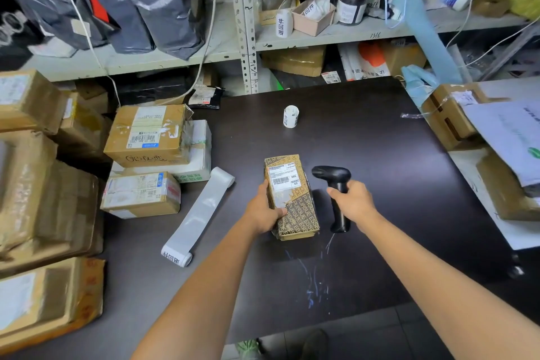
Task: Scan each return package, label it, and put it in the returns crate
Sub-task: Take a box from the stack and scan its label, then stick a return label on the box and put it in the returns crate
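A small brown printed package [295, 207] with a white barcode label on top stands at the middle of the dark table [365, 140]. My left hand [263, 209] grips its left side, thumb on top. My right hand [355, 202] holds a black barcode scanner [336, 193] by the handle just right of the package, its head pointing left toward the label. A partly unrolled strip of white return labels [198, 216] lies left of the package. A second small label roll [291, 116] stands farther back on the table.
Stacked cardboard boxes [149, 137] crowd the table's left edge, with larger boxes [43, 199] beyond them. More boxes and papers [496, 137] sit at the right. Shelves [321, 32] with bags, bottles and cables run behind the table.
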Demonstrator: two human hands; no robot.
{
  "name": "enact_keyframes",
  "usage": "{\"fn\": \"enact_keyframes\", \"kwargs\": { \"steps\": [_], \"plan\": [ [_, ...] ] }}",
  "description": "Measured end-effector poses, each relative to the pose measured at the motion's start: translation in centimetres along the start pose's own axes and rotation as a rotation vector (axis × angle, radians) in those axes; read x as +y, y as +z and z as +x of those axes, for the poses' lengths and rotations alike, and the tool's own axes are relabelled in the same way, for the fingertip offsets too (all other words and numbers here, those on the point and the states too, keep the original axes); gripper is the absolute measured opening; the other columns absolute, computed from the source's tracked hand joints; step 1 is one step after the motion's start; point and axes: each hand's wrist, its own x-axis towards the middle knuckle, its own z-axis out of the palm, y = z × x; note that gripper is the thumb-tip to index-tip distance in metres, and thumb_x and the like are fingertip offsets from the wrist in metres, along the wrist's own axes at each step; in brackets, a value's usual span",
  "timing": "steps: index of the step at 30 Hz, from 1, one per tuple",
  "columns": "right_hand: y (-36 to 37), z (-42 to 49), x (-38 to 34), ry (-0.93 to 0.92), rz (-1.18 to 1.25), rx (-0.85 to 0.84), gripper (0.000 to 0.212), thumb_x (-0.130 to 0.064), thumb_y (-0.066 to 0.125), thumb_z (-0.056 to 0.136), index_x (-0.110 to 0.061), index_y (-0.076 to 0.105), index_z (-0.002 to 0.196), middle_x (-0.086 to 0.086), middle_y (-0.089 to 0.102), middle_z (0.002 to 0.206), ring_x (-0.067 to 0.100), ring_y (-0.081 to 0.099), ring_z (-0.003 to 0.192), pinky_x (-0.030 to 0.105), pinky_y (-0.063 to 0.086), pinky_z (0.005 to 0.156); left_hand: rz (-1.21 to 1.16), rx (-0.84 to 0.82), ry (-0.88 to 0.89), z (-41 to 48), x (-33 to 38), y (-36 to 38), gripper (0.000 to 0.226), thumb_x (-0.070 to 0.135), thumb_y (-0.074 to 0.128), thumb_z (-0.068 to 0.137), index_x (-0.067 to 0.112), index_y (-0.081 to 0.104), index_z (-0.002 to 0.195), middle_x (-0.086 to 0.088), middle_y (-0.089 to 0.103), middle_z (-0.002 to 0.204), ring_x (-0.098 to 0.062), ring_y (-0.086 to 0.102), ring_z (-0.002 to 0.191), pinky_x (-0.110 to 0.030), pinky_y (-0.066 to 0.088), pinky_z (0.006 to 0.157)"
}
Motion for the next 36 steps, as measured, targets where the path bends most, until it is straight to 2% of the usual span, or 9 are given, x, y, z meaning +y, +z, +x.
{"fn": "enact_keyframes", "kwargs": {
  "steps": [4,8,11,15,18,21,27,31,36],
  "plan": [
    [0.1,2.3,2.3,0.105,0.033,-0.015,0.018,-0.020,0.069,0.090,-0.005,0.063,0.098,0.012,0.065,0.095,0.032,0.061,0.093,0.036,0.047,0.077,0.035,0.019,0.005,0.1,-0.1,0.1,0.089,0.020,0.074,0.074,0.053,0.022,0.139,0.000,0.055,0.134,-0.027,0.057,0.118,-0.055,0.053,0.092],
    [0.3,3.7,3.7,0.164,0.145,-0.049,0.015,-0.014,0.069,0.090,-0.011,0.059,0.079,0.014,0.064,0.093,0.032,0.062,0.094,0.033,0.044,0.077,0.064,0.033,0.012,-0.5,0.5,0.1,0.088,0.011,0.071,0.083,0.039,0.019,0.147,-0.001,0.054,0.135,-0.026,0.055,0.120,-0.054,0.052,0.094],
    [0.6,4.2,4.3,0.171,0.131,-0.078,0.010,-0.013,0.069,0.090,-0.007,0.063,0.087,0.016,0.066,0.097,0.033,0.063,0.095,0.033,0.044,0.077,0.073,0.038,0.001,-0.6,0.7,0.2,0.087,0.009,0.070,0.084,0.036,0.018,0.148,-0.003,0.054,0.136,-0.026,0.055,0.120,-0.053,0.051,0.095],
    [0.7,4.8,4.1,0.172,-0.032,-0.059,0.018,-0.018,0.070,0.089,-0.002,0.065,0.094,0.015,0.064,0.092,0.036,0.063,0.100,0.033,0.043,0.076,0.081,0.047,-0.011,-0.9,1.0,0.2,0.088,0.009,0.070,0.085,0.035,0.016,0.149,-0.003,0.053,0.137,-0.026,0.055,0.121,-0.053,0.051,0.096],
    [0.2,4.7,3.5,0.188,-0.239,-0.004,0.031,-0.027,0.068,0.089,-0.002,0.063,0.107,0.019,0.066,0.106,0.038,0.062,0.104,0.031,0.044,0.075,0.080,0.048,-0.015,-1.0,1.2,0.2,0.089,0.010,0.071,0.084,0.034,0.016,0.150,-0.002,0.054,0.136,-0.025,0.055,0.121,-0.052,0.051,0.097],
    [-0.5,4.1,3.0,0.178,-0.374,0.027,0.034,-0.033,0.065,0.090,-0.004,0.064,0.106,0.020,0.067,0.110,0.039,0.062,0.103,0.035,0.049,0.076,0.063,0.041,-0.041,-1.1,1.6,0.1,0.092,0.011,0.073,0.080,0.040,0.018,0.148,-0.002,0.056,0.134,-0.027,0.057,0.118,-0.053,0.051,0.095],
    [-1.4,1.9,-0.5,-0.117,-0.615,0.157,0.038,-0.032,0.056,0.093,-0.009,0.057,0.124,0.014,0.056,0.126,0.037,0.049,0.118,0.041,0.045,0.093,0.245,0.070,-0.076,-1.8,3.5,-0.6,0.078,0.013,0.073,0.081,0.019,0.030,0.146,-0.009,0.059,0.130,-0.028,0.058,0.115,-0.041,0.049,0.098],
    [0.6,0.3,-5.0,-0.312,-0.511,0.092,0.032,-0.026,0.052,0.095,-0.010,0.062,0.120,0.011,0.063,0.118,0.033,0.057,0.111,0.035,0.048,0.082,0.296,0.107,-0.078,-2.9,2.5,-3.1,0.067,0.016,0.070,0.084,0.017,0.039,0.143,-0.011,0.058,0.130,-0.027,0.058,0.116,-0.032,0.046,0.099],
    [6.7,-3.0,-9.5,-0.469,-0.417,-0.012,0.019,-0.023,0.051,0.093,-0.013,0.067,0.097,0.003,0.068,0.097,0.028,0.062,0.092,0.034,0.049,0.075,0.235,0.244,-0.073,-4.5,-1.1,-9.0,0.047,0.016,0.061,0.085,0.017,0.053,0.131,-0.007,0.066,0.106,-0.024,0.063,0.094,-0.032,0.052,0.088]
  ]
}}
